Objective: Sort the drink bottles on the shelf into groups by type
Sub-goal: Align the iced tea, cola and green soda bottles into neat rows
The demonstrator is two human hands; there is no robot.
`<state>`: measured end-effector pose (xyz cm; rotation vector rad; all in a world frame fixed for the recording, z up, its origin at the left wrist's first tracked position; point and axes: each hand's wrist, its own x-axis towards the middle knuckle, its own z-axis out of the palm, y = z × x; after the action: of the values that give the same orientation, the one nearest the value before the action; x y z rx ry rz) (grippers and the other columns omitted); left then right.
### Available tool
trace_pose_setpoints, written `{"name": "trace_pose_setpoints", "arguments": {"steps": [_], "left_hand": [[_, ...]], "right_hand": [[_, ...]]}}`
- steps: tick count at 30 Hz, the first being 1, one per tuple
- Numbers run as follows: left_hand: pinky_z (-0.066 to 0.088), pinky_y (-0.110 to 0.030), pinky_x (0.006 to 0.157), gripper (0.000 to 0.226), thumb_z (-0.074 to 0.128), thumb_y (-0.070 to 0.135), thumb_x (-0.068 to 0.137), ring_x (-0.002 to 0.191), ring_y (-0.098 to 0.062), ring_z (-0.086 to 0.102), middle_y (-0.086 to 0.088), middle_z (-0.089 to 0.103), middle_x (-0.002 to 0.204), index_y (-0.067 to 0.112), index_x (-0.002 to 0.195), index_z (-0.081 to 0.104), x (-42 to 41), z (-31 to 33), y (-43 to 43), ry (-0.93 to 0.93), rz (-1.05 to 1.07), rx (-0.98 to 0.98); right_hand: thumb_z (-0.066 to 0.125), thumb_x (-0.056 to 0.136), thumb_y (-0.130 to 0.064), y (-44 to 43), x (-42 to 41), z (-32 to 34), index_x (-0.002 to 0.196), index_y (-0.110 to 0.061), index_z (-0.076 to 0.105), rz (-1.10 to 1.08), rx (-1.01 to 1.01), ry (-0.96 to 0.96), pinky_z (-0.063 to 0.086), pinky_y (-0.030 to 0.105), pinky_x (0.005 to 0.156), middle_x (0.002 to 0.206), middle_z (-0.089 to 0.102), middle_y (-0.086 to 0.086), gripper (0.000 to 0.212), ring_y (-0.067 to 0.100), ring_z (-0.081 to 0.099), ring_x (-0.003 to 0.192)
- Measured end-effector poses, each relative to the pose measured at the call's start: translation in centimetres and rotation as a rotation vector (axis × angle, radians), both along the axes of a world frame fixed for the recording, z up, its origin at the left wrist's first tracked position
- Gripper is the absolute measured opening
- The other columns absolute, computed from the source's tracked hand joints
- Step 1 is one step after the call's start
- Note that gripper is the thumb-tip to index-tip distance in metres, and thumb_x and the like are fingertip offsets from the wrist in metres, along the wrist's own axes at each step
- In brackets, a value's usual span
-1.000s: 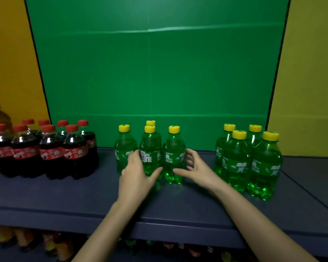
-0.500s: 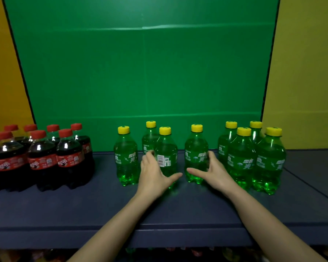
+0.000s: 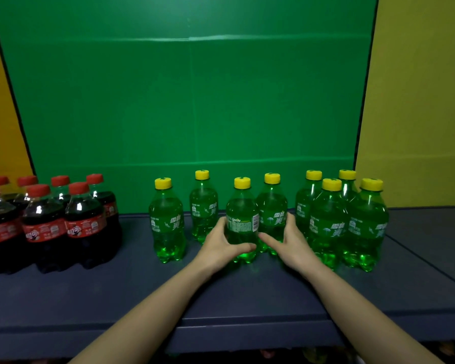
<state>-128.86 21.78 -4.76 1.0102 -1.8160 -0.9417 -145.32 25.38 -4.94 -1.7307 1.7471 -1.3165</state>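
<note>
shelf of dark blue carries every bottle upright. left hand has its fingers curled round the sprite bottle, yellow-capped and holding green soda, at the centre; right hand grips the neighbour bottle touching it. two loose green bottles stand leftward, four clustered green bottles rightward, cola bottles, red-capped with dark drink, far left.

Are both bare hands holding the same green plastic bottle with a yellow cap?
No, the left hand grips the green plastic Sprite-labelled bottle, while the right hand grips the neighbouring green bottle just to its right.
</note>
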Motion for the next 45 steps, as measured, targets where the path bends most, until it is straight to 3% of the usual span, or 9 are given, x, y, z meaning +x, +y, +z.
{"name": "trace_pose_setpoints", "arguments": {"steps": [6,11,15,18,20,25,34,42,45], "left_hand": [[0.041,-0.029,0.099,0.077,0.084,0.034,0.062,0.112,-0.013,0.051,0.002,0.054,0.121,0.015,0.124,0.042,-1.1,0.4,-0.6,-0.018,0.144,-0.071],[0.036,-0.021,0.091,0.05,0.057,0.015,0.088,0.116,-0.011,0.046,0.004,0.048,0.129,0.021,0.13,0.031,-1.2,0.5,-0.2,0.026,-0.047,0.079],[0.041,-0.005,0.078,0.055,0.077,0.017,0.072,0.104,-0.009,0.056,0.001,0.059,0.117,0.017,0.116,0.044,-1.0,0.2,-0.9,0.046,0.065,-0.022],[0.033,-0.013,0.089,0.07,0.079,0.03,0.069,0.11,-0.005,0.043,0.009,0.045,0.118,0.017,0.124,0.038,-1.3,0.4,-0.6,-0.072,0.14,-0.078],[0.034,-0.013,0.09,0.06,0.07,0.021,0.08,0.113,-0.004,0.045,0.009,0.045,0.123,0.023,0.126,0.031,-1.4,0.5,-0.2,-0.042,0.047,-0.02],[0.029,0.011,0.059,0.059,0.061,0.002,0.085,0.095,0.008,0.04,0.016,0.041,0.106,0.013,0.134,0.031,-0.9,0.8,0.0,0.039,-0.014,-0.009],[0.036,0.004,0.063,0.049,0.078,0.017,0.071,0.074,0.015,0.043,0.022,0.048,0.085,0.019,0.103,0.042,-1.6,0.4,-0.5,0.004,0.148,-0.145],[0.035,0.004,0.065,0.059,0.08,0.026,0.069,0.081,0.005,0.048,0.007,0.056,0.103,0.01,0.116,0.048,-2.1,0.2,-1.0,-0.035,0.194,-0.216],[0.034,-0.002,0.076,0.062,0.075,0.03,0.075,0.1,-0.003,0.049,0.007,0.054,0.116,0.009,0.124,0.043,-2.0,0.2,-0.5,-0.081,0.193,-0.247]], "right_hand": [[0.061,0.086,-0.029,-0.2,0.3,0.1,0.144,-0.007,0.001,-0.009,0.002,0.008,0.022,0.03,0.11,0.154,0.019,0.011,0.086,0.023,0.023,0.14],[0.059,0.088,-0.027,-0.3,0.2,-0.1,0.144,-0.006,-0.002,-0.021,0.012,-0.019,0.02,0.029,0.111,0.155,0.017,0.011,0.085,0.022,0.021,0.141],[0.059,0.088,-0.025,-0.5,0.2,0.0,0.144,-0.006,-0.003,-0.036,0.013,-0.031,0.021,0.027,0.11,0.154,0.017,0.012,0.085,0.022,0.021,0.141],[0.059,0.088,-0.024,-0.5,0.2,0.0,0.144,-0.005,-0.003,-0.043,0.015,-0.035,0.021,0.027,0.109,0.154,0.017,0.012,0.085,0.022,0.022,0.14],[0.058,0.089,-0.024,-0.5,0.2,0.0,0.145,-0.005,-0.002,-0.042,0.016,-0.031,0.022,0.026,0.109,0.154,0.018,0.011,0.085,0.022,0.023,0.14],[0.06,0.088,-0.026,-0.4,0.1,0.0,0.145,-0.005,0.004,-0.06,0.012,-0.024,0.024,0.03,0.11,0.152,0.024,0.01,0.082,0.023,0.026,0.139],[0.056,0.09,-0.028,-0.5,0.5,-0.1,0.145,-0.002,0.001,-0.122,0.008,0.024,0.025,0.03,0.108,0.153,0.022,0.013,0.082,0.025,0.026,0.139],[0.053,0.091,-0.03,-0.6,0.9,0.2,0.145,-0.001,-0.002,-0.165,0.041,0.05,0.025,0.03,0.108,0.154,0.018,0.015,0.082,0.027,0.026,0.139],[0.052,0.092,-0.028,-0.4,0.8,0.4,0.146,-0.002,-0.004,-0.155,0.075,0.035,0.026,0.031,0.108,0.154,0.018,0.016,0.082,0.028,0.026,0.139]]}}
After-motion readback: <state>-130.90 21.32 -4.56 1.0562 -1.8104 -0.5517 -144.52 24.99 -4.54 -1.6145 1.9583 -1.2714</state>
